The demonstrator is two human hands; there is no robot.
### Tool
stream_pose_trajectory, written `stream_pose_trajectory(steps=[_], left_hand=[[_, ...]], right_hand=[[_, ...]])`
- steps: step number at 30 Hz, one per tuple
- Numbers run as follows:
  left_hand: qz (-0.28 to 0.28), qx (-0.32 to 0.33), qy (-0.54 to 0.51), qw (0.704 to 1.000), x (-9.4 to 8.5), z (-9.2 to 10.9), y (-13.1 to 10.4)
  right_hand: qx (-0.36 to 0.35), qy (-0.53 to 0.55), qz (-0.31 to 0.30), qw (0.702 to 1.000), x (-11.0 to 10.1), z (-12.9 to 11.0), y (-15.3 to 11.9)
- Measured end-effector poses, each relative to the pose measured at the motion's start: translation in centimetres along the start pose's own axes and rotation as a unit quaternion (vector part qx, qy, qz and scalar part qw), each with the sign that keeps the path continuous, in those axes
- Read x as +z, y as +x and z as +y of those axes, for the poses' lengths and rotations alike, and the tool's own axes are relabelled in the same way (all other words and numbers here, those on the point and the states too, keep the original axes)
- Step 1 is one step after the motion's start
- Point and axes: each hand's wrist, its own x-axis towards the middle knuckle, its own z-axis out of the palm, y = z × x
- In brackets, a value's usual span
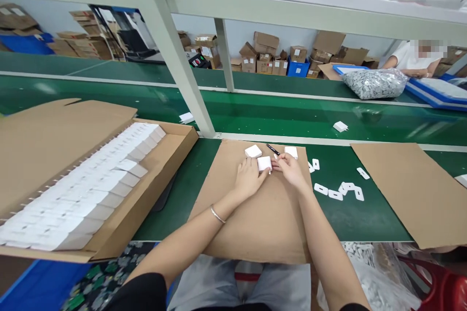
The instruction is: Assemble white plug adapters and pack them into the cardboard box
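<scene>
On a cardboard sheet (255,223) in front of me lie several white blocks. My left hand (249,177) holds one white block (264,164), its fingers at the block's left side and its thumb at the lower edge. At that block's right side is my right hand (288,167), its fingertips pinched together near the edge; what is between them is too small to make out. Another white block (253,151) sits just behind my left hand, and a third (291,151) lies behind my right hand. A black pen (272,149) rests between them.
At the left, an open cardboard box (146,194) holds rows of white blocks. Small white plates (335,195) lie right of the sheet, before another cardboard piece (412,189). A metal post (182,68) rises behind. Across the green conveyor (270,112), a person sits near a bag (375,82).
</scene>
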Motion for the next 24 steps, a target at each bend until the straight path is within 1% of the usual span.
stream_pose_trajectory(steps=[2, 4, 6, 8, 10, 11, 13, 15, 18, 21, 24], left_hand=[[0.018, -0.009, -0.053, 0.998, 0.4, -0.8, 0.5], [0.027, -0.013, -0.144, 0.989, 0.7, -1.9, 0.9], [0.023, -0.013, -0.26, 0.965, 0.9, -3.0, 1.1], [0.005, -0.015, -0.361, 0.933, 0.9, -3.9, 1.3], [-0.02, -0.01, -0.423, 0.906, 0.7, -4.4, 1.3], [-0.03, -0.001, -0.438, 0.899, 0.6, -4.5, 1.3], [-0.036, 0.024, -0.441, 0.896, 0.2, -4.3, 1.3], [-0.021, 0.053, -0.423, 0.904, -0.4, -3.7, 1.1], [0.018, 0.092, -0.395, 0.914, -1.2, -2.8, 0.7], [0.047, 0.097, -0.384, 0.917, -1.7, -2.1, 0.2], [0.068, 0.092, -0.375, 0.92, -1.8, -1.9, -0.1]], right_hand=[[0.005, 0.018, -0.013, 1.0, 0.0, -0.1, -0.1], [-0.006, 0.015, -0.026, 1.0, 0.1, 0.0, -0.2], [-0.035, -0.003, -0.038, 0.999, 0.2, 0.0, -0.4], [-0.067, -0.018, -0.053, 0.996, 0.4, -0.1, -0.9], [-0.093, -0.023, -0.067, 0.993, 0.7, -0.6, -1.6], [-0.104, -0.023, -0.075, 0.991, 0.8, -0.9, -1.9], [-0.122, -0.02, -0.094, 0.988, 1.0, -1.7, -2.7], [-0.133, -0.01, -0.102, 0.986, 1.1, -2.6, -3.2], [-0.141, -0.003, -0.09, 0.986, 0.9, -3.3, -3.5], [-0.148, -0.017, -0.09, 0.985, 0.7, -3.5, -3.4], [-0.143, -0.045, -0.088, 0.985, 0.6, -3.5, -3.4]])
